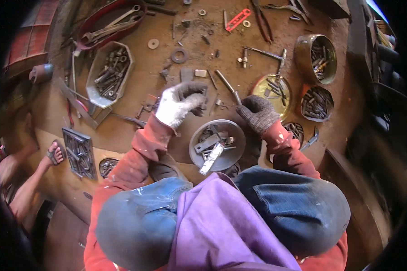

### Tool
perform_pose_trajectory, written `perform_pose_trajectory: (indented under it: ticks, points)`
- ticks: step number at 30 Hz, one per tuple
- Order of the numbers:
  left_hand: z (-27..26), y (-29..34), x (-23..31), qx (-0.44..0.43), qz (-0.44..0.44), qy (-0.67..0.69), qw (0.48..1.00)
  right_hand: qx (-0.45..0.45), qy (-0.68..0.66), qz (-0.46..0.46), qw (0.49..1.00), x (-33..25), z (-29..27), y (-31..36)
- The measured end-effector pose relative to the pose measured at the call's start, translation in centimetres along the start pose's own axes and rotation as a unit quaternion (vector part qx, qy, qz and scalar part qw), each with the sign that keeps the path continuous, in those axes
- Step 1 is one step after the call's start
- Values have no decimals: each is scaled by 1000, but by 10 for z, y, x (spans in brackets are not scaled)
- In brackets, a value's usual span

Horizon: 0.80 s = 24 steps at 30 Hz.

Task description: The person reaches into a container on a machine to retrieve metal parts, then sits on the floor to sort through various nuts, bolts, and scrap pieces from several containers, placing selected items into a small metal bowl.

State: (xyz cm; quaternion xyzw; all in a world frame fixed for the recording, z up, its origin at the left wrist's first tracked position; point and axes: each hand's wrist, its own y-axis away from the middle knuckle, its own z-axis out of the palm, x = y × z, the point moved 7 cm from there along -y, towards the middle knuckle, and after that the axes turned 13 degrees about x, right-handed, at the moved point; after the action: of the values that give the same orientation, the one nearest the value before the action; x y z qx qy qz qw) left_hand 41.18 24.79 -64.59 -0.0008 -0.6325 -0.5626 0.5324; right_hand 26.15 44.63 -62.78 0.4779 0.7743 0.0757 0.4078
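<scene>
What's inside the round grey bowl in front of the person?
The grey bowl holds a jumble of metal pieces, some flat, some rod-like. A shiny silvery strip lies on top, reaching the near rim. Pieces beneath and the bottom under them are covered.

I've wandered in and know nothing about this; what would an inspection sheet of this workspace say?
Surface: brown ground, strewn with dark grit and small metal pieces.
Job's things: metal rod at the fingertips of the right hand; metal bowl of mixed metal pieces in front of the person.
Clutter: pliers, octagonal tray of metal parts, round yellow dish holding small pieces.
Hands: both gloved; right hand grips the metal rod's near end; left hand curled, its hold unclear.
Cables: nothing seen for certain.
Surroundings: another person's sandalled foot at the left.
</scene>
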Motion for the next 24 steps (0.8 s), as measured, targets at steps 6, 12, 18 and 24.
perform_pose_trajectory:
  ticks: [6,12,18,24]
  points:
    - [-3,9,-12,-27,-36,154,987,0,-49,-33,998,-23,6,9]
    - [-11,25,18,17,-9,24,1000,-35,-124,-111,985,-83,4,31]
    - [-124,61,110,322,246,-59,912,-37,-210,-46,976,-54,3,34]
    - [-103,75,103,249,214,-164,930,13,-221,-33,975,-36,-12,25]
